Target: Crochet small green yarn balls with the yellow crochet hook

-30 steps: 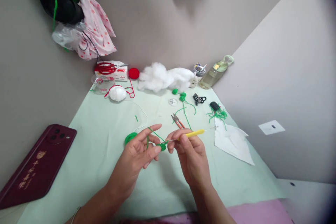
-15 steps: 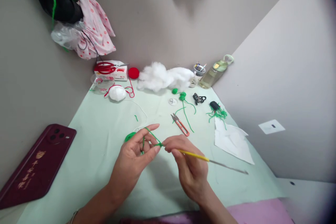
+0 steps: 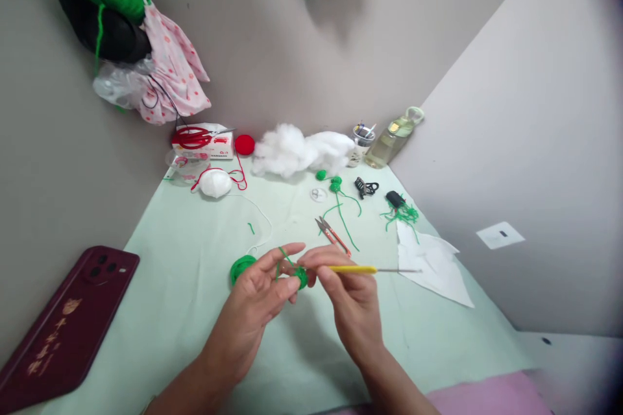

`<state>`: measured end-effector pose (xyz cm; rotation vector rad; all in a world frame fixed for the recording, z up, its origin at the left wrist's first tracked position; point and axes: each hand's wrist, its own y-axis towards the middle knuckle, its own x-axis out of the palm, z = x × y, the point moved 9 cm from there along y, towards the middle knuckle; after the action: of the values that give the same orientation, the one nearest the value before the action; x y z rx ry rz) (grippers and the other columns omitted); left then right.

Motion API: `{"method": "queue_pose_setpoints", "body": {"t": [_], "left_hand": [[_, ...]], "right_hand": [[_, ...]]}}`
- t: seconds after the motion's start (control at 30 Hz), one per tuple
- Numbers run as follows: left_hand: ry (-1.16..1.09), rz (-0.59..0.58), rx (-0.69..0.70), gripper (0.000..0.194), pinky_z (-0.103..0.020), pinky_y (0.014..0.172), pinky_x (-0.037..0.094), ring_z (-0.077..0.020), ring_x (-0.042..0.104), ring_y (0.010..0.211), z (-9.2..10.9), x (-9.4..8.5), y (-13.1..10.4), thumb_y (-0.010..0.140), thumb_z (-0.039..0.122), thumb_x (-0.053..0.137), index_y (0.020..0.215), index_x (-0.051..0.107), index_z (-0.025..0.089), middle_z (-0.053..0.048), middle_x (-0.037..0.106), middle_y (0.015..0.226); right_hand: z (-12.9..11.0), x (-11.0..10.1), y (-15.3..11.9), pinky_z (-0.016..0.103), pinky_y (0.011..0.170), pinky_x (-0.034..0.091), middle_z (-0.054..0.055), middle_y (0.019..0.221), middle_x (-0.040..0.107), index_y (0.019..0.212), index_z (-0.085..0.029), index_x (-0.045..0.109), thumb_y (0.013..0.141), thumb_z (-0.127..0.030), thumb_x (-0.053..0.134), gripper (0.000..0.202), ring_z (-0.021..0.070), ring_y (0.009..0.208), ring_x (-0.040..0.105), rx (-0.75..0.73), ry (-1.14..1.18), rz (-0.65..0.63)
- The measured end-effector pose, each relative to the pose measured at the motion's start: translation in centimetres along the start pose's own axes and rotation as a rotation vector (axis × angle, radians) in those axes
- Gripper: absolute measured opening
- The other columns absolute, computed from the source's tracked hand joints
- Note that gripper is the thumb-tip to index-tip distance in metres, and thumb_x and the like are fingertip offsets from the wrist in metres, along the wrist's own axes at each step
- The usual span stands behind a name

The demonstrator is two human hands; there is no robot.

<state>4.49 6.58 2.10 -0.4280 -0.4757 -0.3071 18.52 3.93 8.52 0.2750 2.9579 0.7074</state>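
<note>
Between thumb and fingers, my left hand (image 3: 260, 292) pinches a small green crochet piece (image 3: 301, 277), with green yarn running over its raised index finger. My right hand (image 3: 353, 298) grips a crochet hook (image 3: 353, 269) by its yellow handle; the hook lies nearly level, its bare metal end pointing right. The other end of the hook meets the green piece, where the fingertips hide it. A green yarn ball (image 3: 241, 267) sits just behind my left hand. Orange-handled thread snips (image 3: 335, 237) lie beyond my right hand.
A dark red phone (image 3: 73, 324) is at the left. Along the back are red scissors (image 3: 192, 137), a white yarn ball (image 3: 215, 183), white stuffing (image 3: 287, 150), a pen cup (image 3: 360, 146) and a bottle (image 3: 393, 139). White paper (image 3: 431, 266) lies right, near green scraps (image 3: 403, 213).
The green piece now shows beyond my left fingertips. The hook has turned from slanting down to nearly level, and my hands are closer together. The view has tilted slightly upward.
</note>
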Motion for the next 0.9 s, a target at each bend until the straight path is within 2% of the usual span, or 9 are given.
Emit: {"method": "queue_pose_setpoints", "body": {"t": [0.07,0.17,0.23,0.27,0.33,0.4,0.57,0.77,0.9], "left_hand": [[0.051,0.043,0.046,0.043,-0.020,0.056,0.034,-0.0088,0.049,0.071,0.1,-0.3,0.0,0.082,0.036,0.089,0.123,0.080,0.027,0.001,0.064,0.089],[0.041,0.071,0.057,0.048,-0.020,0.052,0.026,-0.0050,0.034,0.058,-0.3,-0.4,0.2,0.084,0.038,0.088,0.129,0.077,0.029,0.004,0.060,0.081],[-0.029,0.033,-0.008,0.050,-0.019,0.057,0.030,-0.0049,0.027,0.055,-1.2,0.0,0.3,0.085,0.038,0.087,0.132,0.075,0.026,0.008,0.051,0.065],[-0.070,0.009,-0.045,0.051,-0.019,0.061,0.034,-0.0058,0.029,0.055,-1.6,0.3,0.4,0.085,0.037,0.087,0.132,0.075,0.023,0.010,0.044,0.058],[-0.133,-0.016,-0.095,0.051,-0.021,0.073,0.042,-0.0088,0.037,0.060,-2.1,0.7,0.4,0.083,0.036,0.088,0.130,0.076,0.019,0.011,0.035,0.050],[-0.156,-0.006,-0.094,0.049,-0.024,0.080,0.043,-0.0108,0.042,0.064,-2.0,0.6,0.4,0.084,0.034,0.088,0.128,0.077,0.018,0.011,0.034,0.048],[-0.129,0.086,-0.033,0.041,-0.027,0.082,0.045,-0.0098,0.034,0.058,-1.3,-0.6,0.4,0.085,0.035,0.086,0.122,0.079,0.020,0.011,0.035,0.051],[-0.059,0.143,0.016,0.035,-0.025,0.078,0.041,-0.0109,0.039,0.061,-1.1,-1.2,0.1,0.082,0.038,0.088,0.113,0.081,0.023,0.010,0.037,0.051],[-0.004,0.185,0.036,0.030,-0.024,0.071,0.038,-0.0122,0.042,0.066,-1.0,-1.3,-0.2,0.079,0.037,0.090,0.104,0.082,0.023,0.008,0.042,0.054]], "right_hand": [[-0.2,0.4,-0.3,0.027,0.067,0.059,0.004,0.090,0.078,0.101,-0.024,0.078,0.103,-0.015,0.059,0.021,0.0153,0.077,0.070,-0.056,-0.100,-0.005],[-1.2,1.1,-1.3,0.029,0.075,0.062,0.007,0.102,0.078,0.117,-0.026,0.077,0.099,-0.008,0.060,0.031,0.0175,0.088,0.073,-0.252,-0.369,-0.026],[-1.9,1.6,-1.8,0.030,0.077,0.063,0.010,0.111,0.077,0.125,-0.026,0.075,0.097,-0.006,0.061,0.037,0.0189,0.094,0.074,-0.376,-0.507,-0.054],[-2.1,1.6,-1.9,0.030,0.076,0.063,0.010,0.111,0.076,0.126,-0.025,0.075,0.097,-0.005,0.061,0.038,0.0186,0.093,0.074,-0.396,-0.514,-0.056],[-2.0,1.0,-1.4,0.027,0.071,0.062,0.008,0.103,0.077,0.122,-0.025,0.075,0.098,-0.005,0.061,0.035,0.0168,0.087,0.074,-0.330,-0.408,-0.038],[-1.6,0.3,-0.8,0.027,0.067,0.061,0.005,0.095,0.077,0.114,-0.026,0.077,0.099,-0.008,0.062,0.028,0.0156,0.081,0.073,-0.210,-0.272,-0.001],[-1.0,-0.5,-0.4,0.030,0.068,0.059,0.004,0.087,0.076,0.105,-0.027,0.081,0.102,-0.018,0.063,0.020,0.0169,0.079,0.069,-0.066,-0.113,0.051],[-0.5,-0.8,-0.9,0.031,0.070,0.057,0.002,0.081,0.072,0.102,-0.025,0.079,0.103,-0.017,0.059,0.021,0.0167,0.077,0.068,-0.051,-0.021,0.079],[-1.5,-0.8,-1.6,0.033,0.073,0.058,0.004,0.084,0.074,0.108,-0.025,0.077,0.102,-0.010,0.057,0.025,0.0182,0.082,0.069,-0.152,-0.173,0.108]]}}
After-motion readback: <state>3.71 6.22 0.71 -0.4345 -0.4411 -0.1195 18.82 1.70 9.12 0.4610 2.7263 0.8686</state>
